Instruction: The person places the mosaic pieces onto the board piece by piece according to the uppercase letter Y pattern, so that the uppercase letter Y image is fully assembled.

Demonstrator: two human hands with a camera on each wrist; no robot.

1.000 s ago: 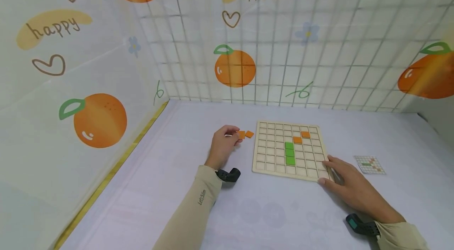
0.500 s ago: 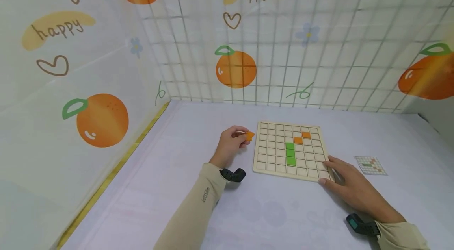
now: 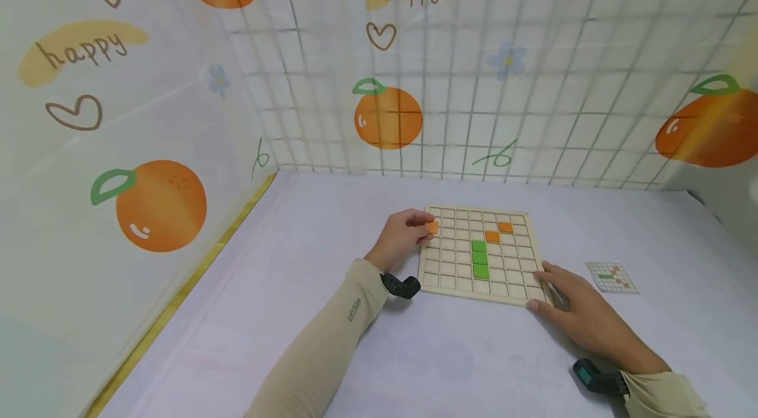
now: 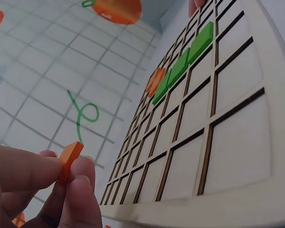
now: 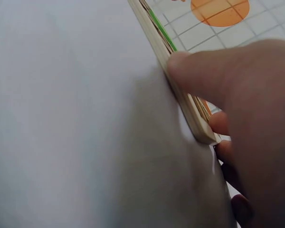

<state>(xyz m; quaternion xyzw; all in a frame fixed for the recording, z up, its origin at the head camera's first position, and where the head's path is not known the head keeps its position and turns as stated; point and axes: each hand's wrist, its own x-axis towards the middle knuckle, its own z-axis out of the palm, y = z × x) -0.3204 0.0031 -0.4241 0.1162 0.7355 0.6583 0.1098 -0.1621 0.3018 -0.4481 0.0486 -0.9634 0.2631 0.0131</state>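
Observation:
In the head view, my left hand [image 3: 403, 237] pinches an orange square tile [image 3: 433, 227] between thumb and fingertips, over the left edge of a pale wooden grid board [image 3: 448, 262]. The left wrist view shows that orange tile [image 4: 70, 159] tilted up beside the board's rim [image 4: 190, 211]. My right hand [image 3: 583, 316] holds the board's near right corner, its thumb along the front edge and fingers at the right side. On the board, several green tiles [image 3: 480, 259] form a column, with two orange tiles [image 3: 493, 237] set diagonally above and right of it.
A small printed pattern card [image 3: 612, 278] lies right of the board, showing a grid with coloured squares. White cloth [image 3: 320, 234] covers the table. Behind it stands a wall [image 3: 331, 62] hung with a sheet printed with oranges, and a yellow strip [image 3: 183, 293] runs along the left edge.
My left hand has moved right from the table to the board's left edge, carrying orange from where two loose orange tiles showed. My right hand stays at the board's corner.

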